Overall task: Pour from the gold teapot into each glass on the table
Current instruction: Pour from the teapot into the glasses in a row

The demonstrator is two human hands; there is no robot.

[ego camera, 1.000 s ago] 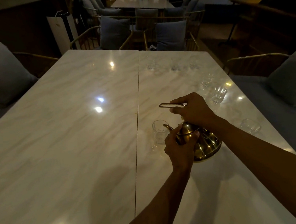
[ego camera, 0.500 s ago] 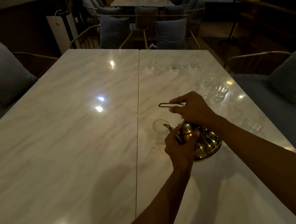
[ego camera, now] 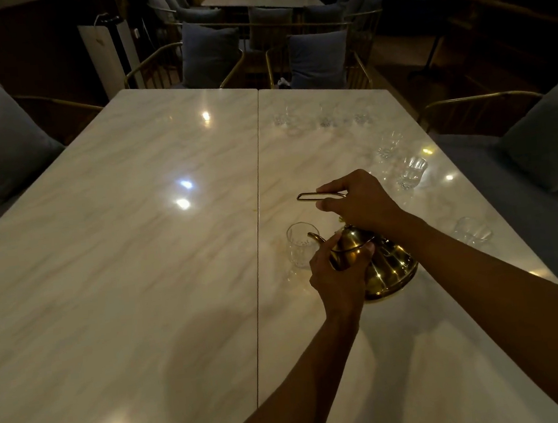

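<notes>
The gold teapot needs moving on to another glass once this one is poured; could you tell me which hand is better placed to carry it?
Right, probably. The right hand already grips the handle of the gold teapot; the left hand only steadies its front by the spout.

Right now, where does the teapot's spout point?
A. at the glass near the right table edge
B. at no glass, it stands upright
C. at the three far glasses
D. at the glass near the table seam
D: the tilted teapot has its spout just over the rim of the glass beside the seam.
</notes>
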